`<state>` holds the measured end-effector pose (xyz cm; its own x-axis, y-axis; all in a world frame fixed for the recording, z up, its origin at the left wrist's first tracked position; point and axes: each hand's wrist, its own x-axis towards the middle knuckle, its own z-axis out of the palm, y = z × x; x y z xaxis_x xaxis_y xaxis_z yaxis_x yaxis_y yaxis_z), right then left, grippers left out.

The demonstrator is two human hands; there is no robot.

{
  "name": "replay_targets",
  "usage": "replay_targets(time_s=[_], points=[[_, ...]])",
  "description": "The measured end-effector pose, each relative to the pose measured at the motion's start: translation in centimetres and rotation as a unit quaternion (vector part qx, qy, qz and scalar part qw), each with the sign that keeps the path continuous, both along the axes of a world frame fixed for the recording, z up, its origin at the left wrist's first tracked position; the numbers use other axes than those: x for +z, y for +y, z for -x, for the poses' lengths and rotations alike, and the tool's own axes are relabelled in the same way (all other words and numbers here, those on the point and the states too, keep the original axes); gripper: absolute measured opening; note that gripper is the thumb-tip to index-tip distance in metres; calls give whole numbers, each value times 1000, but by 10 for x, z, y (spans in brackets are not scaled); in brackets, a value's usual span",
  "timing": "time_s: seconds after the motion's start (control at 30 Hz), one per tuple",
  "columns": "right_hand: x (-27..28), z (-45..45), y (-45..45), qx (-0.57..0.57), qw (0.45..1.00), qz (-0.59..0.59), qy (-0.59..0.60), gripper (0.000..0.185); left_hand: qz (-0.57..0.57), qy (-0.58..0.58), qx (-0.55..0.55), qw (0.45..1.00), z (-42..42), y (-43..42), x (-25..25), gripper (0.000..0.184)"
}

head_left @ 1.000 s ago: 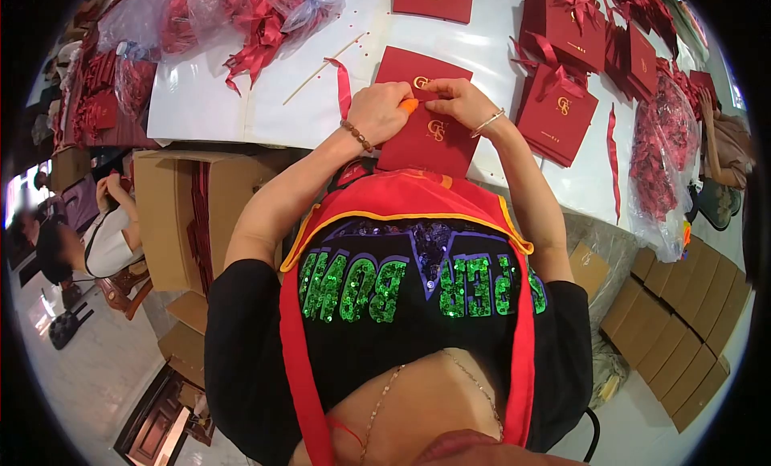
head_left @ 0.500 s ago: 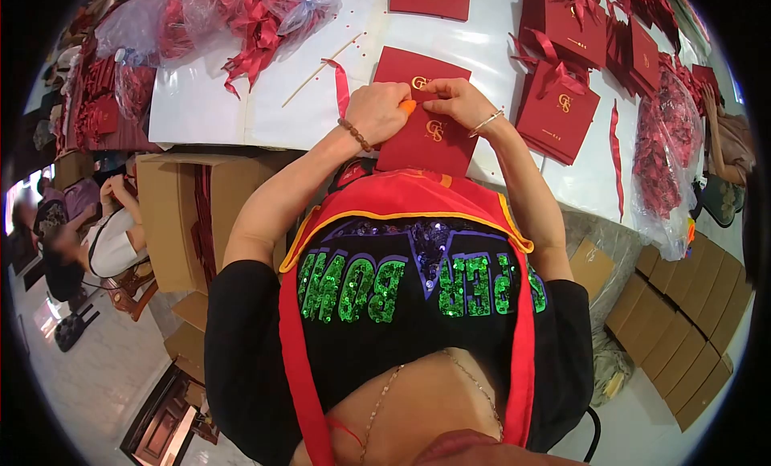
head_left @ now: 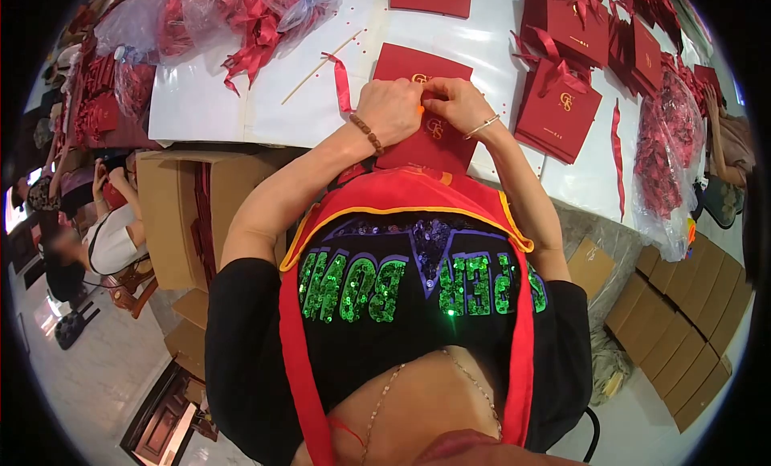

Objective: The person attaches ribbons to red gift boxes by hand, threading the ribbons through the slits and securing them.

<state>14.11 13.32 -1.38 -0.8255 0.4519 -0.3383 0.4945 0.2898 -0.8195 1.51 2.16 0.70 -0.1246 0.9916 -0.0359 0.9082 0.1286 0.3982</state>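
Both hands meet over a red card bag with gold lettering [head_left: 434, 149] at the table's front edge. My left hand [head_left: 389, 111] is closed, with a bit of orange at its fingertips; what it pinches is hidden. My right hand [head_left: 458, 104] has thumb and forefinger pressed together beside it, and anything between them is too small to make out. Another red bag panel [head_left: 414, 62] shows just behind the hands. A loose red ribbon [head_left: 342, 84] lies left of them, near a thin stick [head_left: 321, 68].
Stacked red bags with ribbons [head_left: 558, 112] lie to the right, beside a plastic sack of ribbons [head_left: 662, 157]. More bagged ribbons [head_left: 257, 32] sit back left. Cardboard boxes [head_left: 165, 217] stand below the table. Other people are at both sides.
My left hand has turned and shifted slightly right, closer to my right hand, and less of the orange piece shows. My right hand has barely moved.
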Motion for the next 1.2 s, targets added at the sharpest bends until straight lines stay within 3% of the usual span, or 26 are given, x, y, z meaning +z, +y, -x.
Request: replay_targets(time_s=[0.17,0.23,0.4,1.2], points=[[-12,-8,3,-27,996,68,49,34,-15,30,-42,999,6,-7,-4,15],[-14,-8,6,-34,993,98,62,34,-46,-88,14,995,10,-10,-8,17],[-11,-10,9,-35,988,146,34,35,-31,-108,86,990,15,-11,-9,20],[-5,-9,6,-29,985,160,61,40,-2,-98,46,994,4,-6,-5,21]])
